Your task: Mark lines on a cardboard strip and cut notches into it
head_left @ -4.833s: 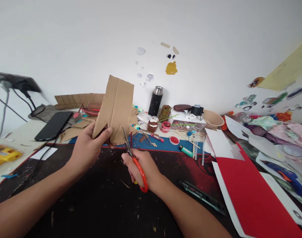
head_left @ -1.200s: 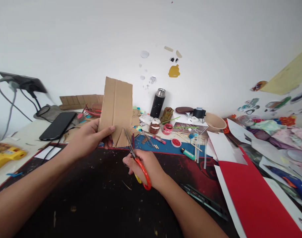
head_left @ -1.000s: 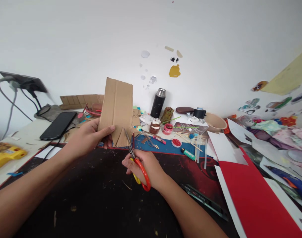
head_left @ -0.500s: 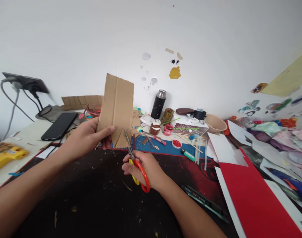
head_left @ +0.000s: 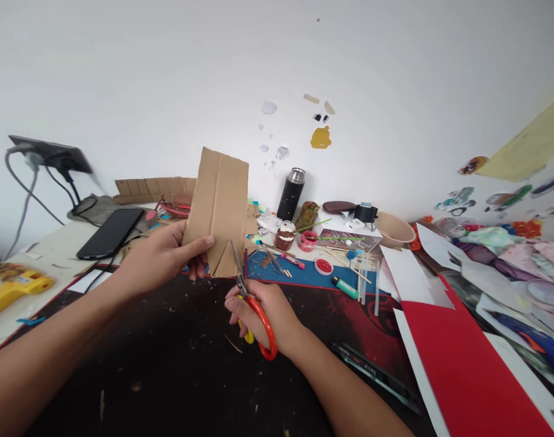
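A brown cardboard piece (head_left: 222, 200) is held upright by my left hand (head_left: 167, 254), thumb on its front face and fingers behind. Slits run up from its bottom edge, with a narrow flap between them. My right hand (head_left: 267, 312) grips scissors (head_left: 263, 328) with red and yellow handles. The blades point up and lie against the lower right part of the cardboard, close to its bottom edge. Both hands are above the dark mat (head_left: 181, 364).
Behind the hands stand a black thermos (head_left: 291, 194) and open paint jars (head_left: 284, 235). A phone (head_left: 109, 233) and a yellow tool (head_left: 17, 291) lie left. Red card (head_left: 472, 364) and a dark cutter case (head_left: 377, 373) are right. Sticks and a green marker (head_left: 344, 286) lie on the blue strip.
The cardboard has shifted slightly down and right with my left hand. The scissor blades look closer together, and my right hand has moved slightly down.
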{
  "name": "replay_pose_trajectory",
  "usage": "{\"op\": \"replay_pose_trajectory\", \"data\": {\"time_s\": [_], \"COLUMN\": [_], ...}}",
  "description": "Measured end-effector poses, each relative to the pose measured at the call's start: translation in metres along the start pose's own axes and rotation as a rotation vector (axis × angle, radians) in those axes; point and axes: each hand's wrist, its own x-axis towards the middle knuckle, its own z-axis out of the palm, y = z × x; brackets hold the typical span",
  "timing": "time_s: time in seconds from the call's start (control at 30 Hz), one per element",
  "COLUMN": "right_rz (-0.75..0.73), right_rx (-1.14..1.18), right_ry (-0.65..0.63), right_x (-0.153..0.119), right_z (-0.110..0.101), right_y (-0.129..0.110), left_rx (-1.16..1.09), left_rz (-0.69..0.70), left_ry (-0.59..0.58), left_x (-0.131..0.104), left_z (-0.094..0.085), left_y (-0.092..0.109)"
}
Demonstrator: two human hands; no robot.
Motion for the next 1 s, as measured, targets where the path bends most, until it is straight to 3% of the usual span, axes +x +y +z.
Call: {"op": "replay_pose_trajectory", "data": {"time_s": [0.4, 1.0], "right_rz": [0.033, 0.056], "right_rx": [-0.015, -0.245], "right_ry": [0.014, 0.097], "right_x": [0.0001, -0.0012], "right_z": [-0.0005, -0.0008], "right_y": [0.002, -0.0024], "left_rx": [0.033, -0.009], "left_rz": [-0.014, -0.045], "left_ry": [-0.042, -0.088], "left_x": [-0.0001, 0.0031], "left_z": [0.004, 0.0087], "left_y": [0.0008, -0.0022]}}
